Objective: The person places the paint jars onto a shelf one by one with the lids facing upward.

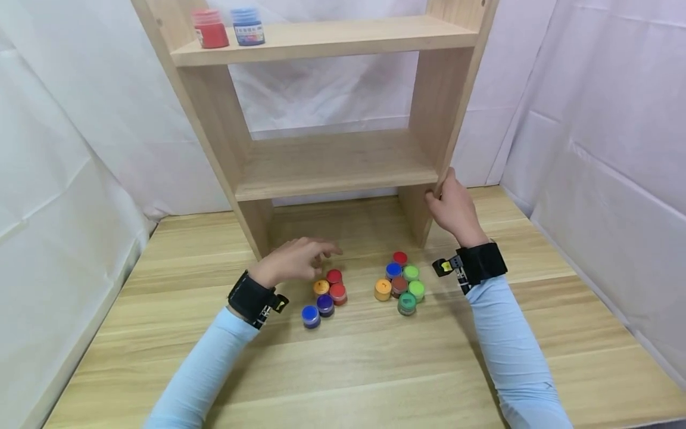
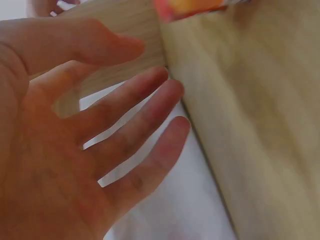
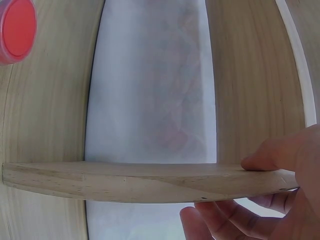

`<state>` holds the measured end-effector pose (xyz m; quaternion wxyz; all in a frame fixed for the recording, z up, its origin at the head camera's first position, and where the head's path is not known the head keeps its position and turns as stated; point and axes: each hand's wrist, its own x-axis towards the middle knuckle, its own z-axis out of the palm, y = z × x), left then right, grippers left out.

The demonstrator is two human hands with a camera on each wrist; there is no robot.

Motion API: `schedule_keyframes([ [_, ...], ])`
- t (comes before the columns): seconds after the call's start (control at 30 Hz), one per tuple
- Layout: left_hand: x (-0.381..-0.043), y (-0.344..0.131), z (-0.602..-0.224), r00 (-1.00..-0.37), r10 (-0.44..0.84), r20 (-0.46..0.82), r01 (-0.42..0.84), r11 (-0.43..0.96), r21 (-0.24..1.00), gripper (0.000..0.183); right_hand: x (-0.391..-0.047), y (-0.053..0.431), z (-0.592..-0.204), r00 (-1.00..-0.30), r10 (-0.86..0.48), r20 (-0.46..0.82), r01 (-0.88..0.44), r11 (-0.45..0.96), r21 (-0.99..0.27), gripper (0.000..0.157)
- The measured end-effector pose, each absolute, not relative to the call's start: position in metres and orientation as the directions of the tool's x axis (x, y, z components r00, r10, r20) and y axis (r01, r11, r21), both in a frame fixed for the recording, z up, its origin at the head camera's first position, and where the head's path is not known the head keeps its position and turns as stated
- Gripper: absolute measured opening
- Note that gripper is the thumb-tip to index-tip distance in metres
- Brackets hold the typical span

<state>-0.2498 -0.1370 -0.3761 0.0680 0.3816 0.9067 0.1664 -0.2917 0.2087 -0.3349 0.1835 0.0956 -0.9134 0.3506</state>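
My right hand (image 1: 455, 208) grips the right side board (image 1: 440, 104) of a wooden shelf unit, just below its middle shelf. In the right wrist view the thumb lies on one face of that board and the fingers curl round the other. My left hand (image 1: 295, 260) hovers by the foot of the left side board, fingers spread and loosely bent, holding nothing. Nearest to it stands a cluster of small paint jars with red lids (image 1: 334, 276), an orange lid (image 1: 321, 287), a purple lid (image 1: 324, 304) and a blue lid (image 1: 310, 316).
A second cluster of small jars, including a brown one (image 1: 399, 285) and a dark green one (image 1: 407, 302), stands right of the first. On the upper shelf (image 1: 343, 42) are a larger red jar (image 1: 211, 30) and a blue jar (image 1: 248, 27). White cloth (image 1: 605, 107) surrounds the wooden table (image 1: 354, 375).
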Motion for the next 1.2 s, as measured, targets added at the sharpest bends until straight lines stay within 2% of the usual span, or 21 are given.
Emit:
schedule_keyframes([
  [0.13,-0.248,-0.134,-0.387,-0.691,0.721,-0.037,0.657,0.649,0.382,0.062,-0.291,0.210,-0.335,-0.919,-0.045,0.391,-0.293,0.741,-0.604,0.060],
  [0.37,-0.251,-0.131,-0.389,-0.668,0.743,-0.041,0.678,0.631,0.376,0.051,-0.289,0.212,-0.334,-0.920,-0.030,0.390,-0.286,0.732,-0.618,0.058],
  [0.57,-0.249,-0.135,-0.390,-0.653,0.755,-0.059,0.681,0.620,0.389,0.050,-0.290,0.209,-0.334,-0.917,-0.043,0.396,-0.297,0.735,-0.609,0.059],
  [0.8,-0.246,-0.132,-0.388,-0.646,0.763,-0.029,0.700,0.607,0.377,0.026,-0.288,0.211,-0.332,-0.917,-0.037,0.397,-0.295,0.733,-0.613,0.057],
  [0.97,-0.245,-0.124,-0.391,-0.640,0.769,0.011,0.718,0.592,0.365,0.022,-0.286,0.213,-0.331,-0.916,-0.031,0.400,-0.292,0.734,-0.613,0.057],
  [1.2,-0.242,-0.117,-0.391,-0.671,0.739,0.056,0.713,0.623,0.323,0.012,-0.285,0.215,-0.332,-0.917,-0.024,0.398,-0.285,0.737,-0.613,0.057],
])
